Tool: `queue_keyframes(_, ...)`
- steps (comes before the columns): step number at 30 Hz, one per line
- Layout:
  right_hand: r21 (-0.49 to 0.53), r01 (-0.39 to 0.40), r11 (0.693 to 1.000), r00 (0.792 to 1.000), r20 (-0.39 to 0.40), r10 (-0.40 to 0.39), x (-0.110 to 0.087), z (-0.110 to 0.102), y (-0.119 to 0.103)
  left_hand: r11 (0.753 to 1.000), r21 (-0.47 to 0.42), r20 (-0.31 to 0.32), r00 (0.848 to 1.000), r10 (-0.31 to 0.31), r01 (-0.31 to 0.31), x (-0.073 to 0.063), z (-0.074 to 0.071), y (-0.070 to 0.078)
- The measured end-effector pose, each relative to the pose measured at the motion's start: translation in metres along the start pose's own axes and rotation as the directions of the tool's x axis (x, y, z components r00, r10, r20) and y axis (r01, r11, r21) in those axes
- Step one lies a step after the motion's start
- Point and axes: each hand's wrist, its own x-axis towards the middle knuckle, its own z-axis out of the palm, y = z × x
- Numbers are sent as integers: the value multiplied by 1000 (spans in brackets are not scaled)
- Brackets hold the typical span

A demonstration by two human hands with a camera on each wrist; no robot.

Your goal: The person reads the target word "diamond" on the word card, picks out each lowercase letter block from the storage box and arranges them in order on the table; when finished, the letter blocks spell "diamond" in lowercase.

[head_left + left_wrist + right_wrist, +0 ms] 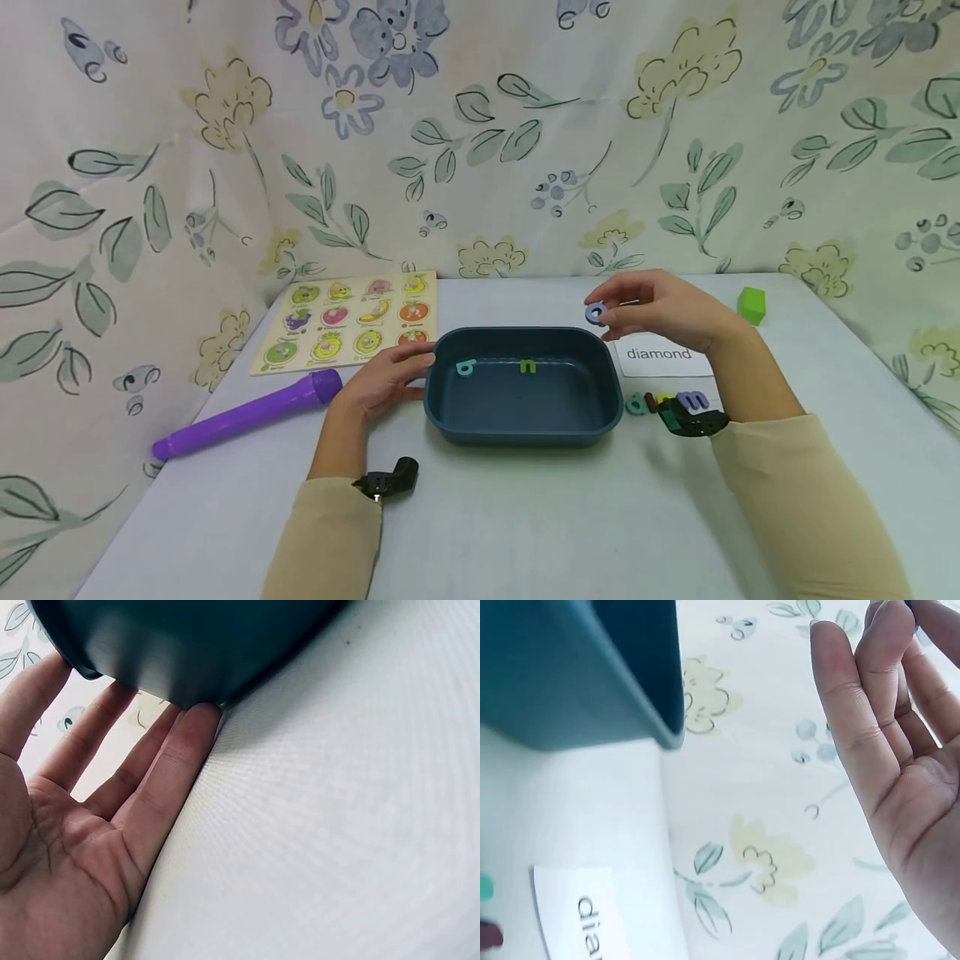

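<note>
A dark teal rectangular basin (pixel 522 421) stands on the white table. In it lie a teal letter (pixel 466 367) and a green letter n (pixel 528 367). My left hand (pixel 387 375) touches the basin's left end, its fingers fairly straight; in the left wrist view the fingertips (pixel 201 720) meet the wall low down near the table. Above the basin's back right corner, my right hand (pixel 663 310) pinches a small round lavender letter (pixel 596 313) between thumb and fingers. Only a sliver of that letter shows in the right wrist view.
A white card reading "diamond" (pixel 658 354) lies right of the basin. In front of it are several loose letters, including a teal one (pixel 635 404) and a purple m (pixel 692 400). Farther out are a green block (pixel 752 306), a fruit picture board (pixel 348 321) and a purple toy microphone (pixel 247 415).
</note>
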Motion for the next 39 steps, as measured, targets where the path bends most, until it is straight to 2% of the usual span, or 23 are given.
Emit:
queue_keyframes(7,85,-26,996,998,-57,31,-21,-10,17,1000,-5,-11,1000,-5,5,-2,0,0)
queue_keyframes(13,162,-8,987,994,-106,25,-41,-21,33,1000,9,-3,1000,-1,1,0,0,0)
queue_keyframes(21,122,-37,992,985,-160,57,-66,-33,49,999,36,-11,1000,-8,8,0,0,-1)
queue_keyframes(28,191,-41,981,981,-181,77,-84,-40,63,999,45,-18,1000,-4,5,-1,-3,2)
queue_keyframes(35,148,-124,981,963,-220,155,-101,-47,82,999,41,-14,1000,-5,5,-1,-3,2)
queue_keyframes(39,169,-148,974,962,-205,182,-113,-51,95,1000,31,-3,1000,-7,7,1,0,1)
